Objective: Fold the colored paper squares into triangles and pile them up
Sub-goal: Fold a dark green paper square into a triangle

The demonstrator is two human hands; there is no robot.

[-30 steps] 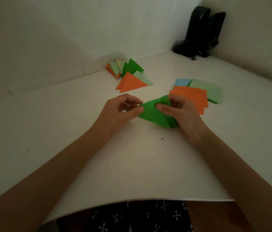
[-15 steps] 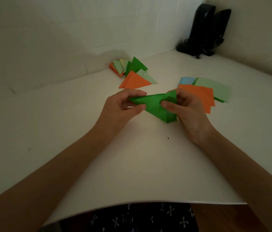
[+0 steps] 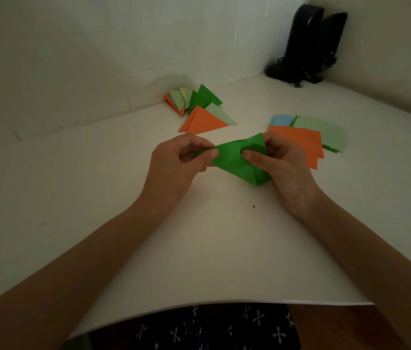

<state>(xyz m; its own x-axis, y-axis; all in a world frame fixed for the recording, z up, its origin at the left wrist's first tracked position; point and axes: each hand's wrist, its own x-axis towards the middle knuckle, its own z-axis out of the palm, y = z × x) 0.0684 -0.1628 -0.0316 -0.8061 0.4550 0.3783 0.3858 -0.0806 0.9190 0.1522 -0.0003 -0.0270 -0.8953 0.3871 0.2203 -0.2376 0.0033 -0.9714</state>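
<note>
Near the middle of the white desk (image 3: 123,198), a person holds a partly folded dark green paper (image 3: 234,160) between both hands. The left hand (image 3: 179,162) pinches the paper's nine o'clock tip between thumb and curled fingers. The right hand (image 3: 282,168) grips its three o'clock side, with the thumb pressed on the upper face and the fingers curled behind. Whether the paper's lower corner touches the desk cannot be told. At about eleven o'clock from the held paper lies a loose pile of folded triangles (image 3: 204,120) in orange, dark green, pale green and yellow, close to the wall. At about two o'clock, just beyond the right hand, sits a stack of flat squares (image 3: 300,140), orange on top over pale green and blue sheets. Two dark speakers (image 3: 310,44) stand in the far corner at one o'clock.
</note>
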